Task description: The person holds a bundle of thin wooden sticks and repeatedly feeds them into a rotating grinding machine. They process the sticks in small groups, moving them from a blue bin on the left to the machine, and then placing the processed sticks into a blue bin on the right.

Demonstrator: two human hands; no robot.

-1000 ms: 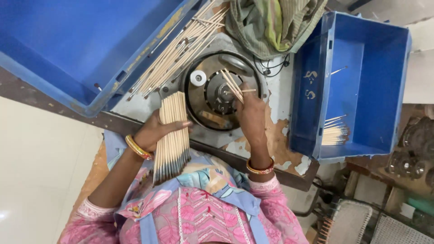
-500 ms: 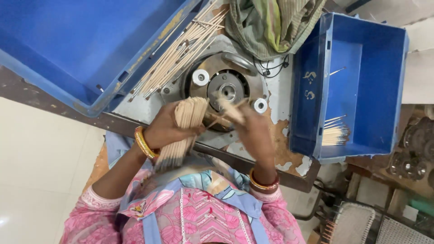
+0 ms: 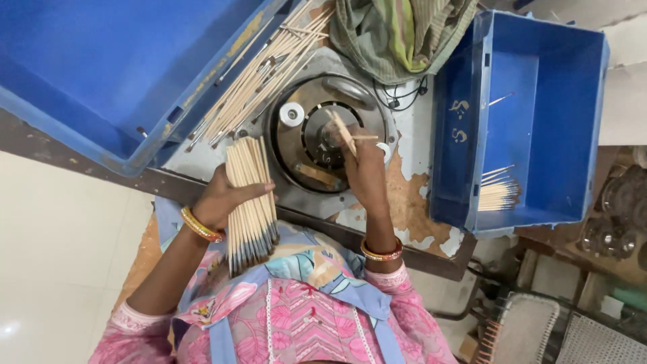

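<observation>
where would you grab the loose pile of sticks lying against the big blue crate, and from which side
Grip the loose sticks around the middle of their length, fingers closing across the pile from its open lower right side. They lie slanted and roughly parallel along the big blue crate, whose wall blocks the upper left, and the round metal machine crowds their lower ends. The upper ends fan out, so probably less tidy there.

View: one head camera, looking straight down from above the person.
Facing: onto the round metal machine disc [image 3: 330, 135] on the table [image 3: 411, 195].
Distance: close, chest at bottom edge.
Shared: single view only.
</observation>
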